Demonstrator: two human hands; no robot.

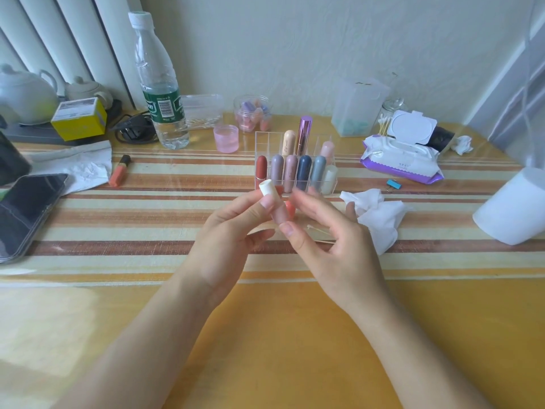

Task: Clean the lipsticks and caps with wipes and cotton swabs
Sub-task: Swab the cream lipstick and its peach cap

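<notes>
A pale pink lipstick [273, 206] with a white end is held tilted just in front of the clear organizer [295, 172]. The left hand [233, 231] pinches it, thumb and curled fingers around the tube. The right hand [330, 240] has loosely spread, blurred fingers, its thumb tip at the tube's lower end. An orange cap [290, 209] sits just behind the tube. A crumpled wipe [377, 214] and a cotton swab [320, 231] lie right of the organizer's front.

Bright soft daylight | faint shadows | wide-angle edge bending | fingertips slightly motion-blurred
</notes>
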